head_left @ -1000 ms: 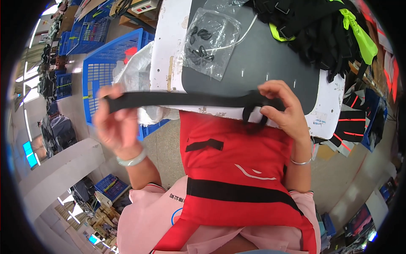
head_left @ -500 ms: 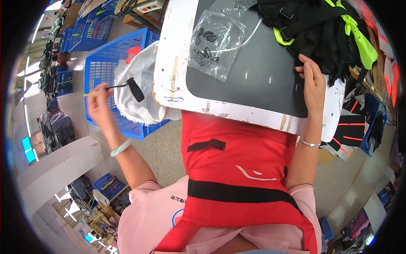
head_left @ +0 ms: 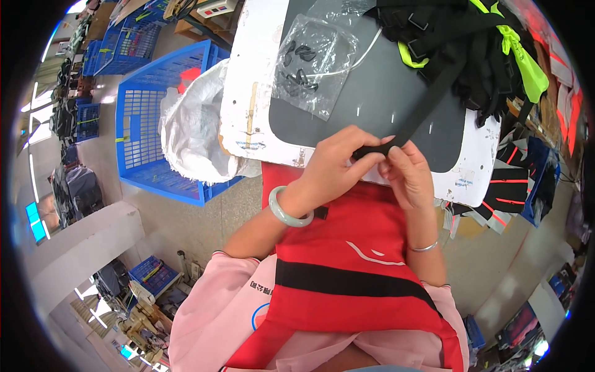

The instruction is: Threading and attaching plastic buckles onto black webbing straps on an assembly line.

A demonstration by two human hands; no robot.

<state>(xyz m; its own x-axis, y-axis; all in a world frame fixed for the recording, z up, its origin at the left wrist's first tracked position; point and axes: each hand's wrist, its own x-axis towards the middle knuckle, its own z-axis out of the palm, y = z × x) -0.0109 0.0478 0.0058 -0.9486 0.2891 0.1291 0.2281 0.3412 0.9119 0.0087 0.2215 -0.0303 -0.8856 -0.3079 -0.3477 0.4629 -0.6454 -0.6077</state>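
Note:
Over the near edge of the table, my left hand [head_left: 339, 162] and my right hand [head_left: 410, 177] are close together, both closed on a black webbing strap [head_left: 427, 102]. The strap runs taut down and left from a heap of black straps with buckles [head_left: 477, 62] at the table's far right. Its end lies between the fingertips of both hands, and my left thumb and fingers pinch a dark rolled or folded part. Finer detail there is covered by the fingers. A clear plastic bag [head_left: 325, 99] with several small black plastic pieces lies farther back on the table.
The white table [head_left: 248, 105] has a dark grey top panel. Left of it stands a blue plastic crate [head_left: 133, 149] with a white woven sack [head_left: 192, 130] inside. Neon yellow-green fabric [head_left: 527, 71] hangs at the heap's right side. Striped pieces [head_left: 511, 180] lie beyond the table's right edge.
My left hand has come from over the crate to the table's near edge; the small black piece on a cord it held is no longer distinguishable. My right hand has drawn a strap from the heap toward me.

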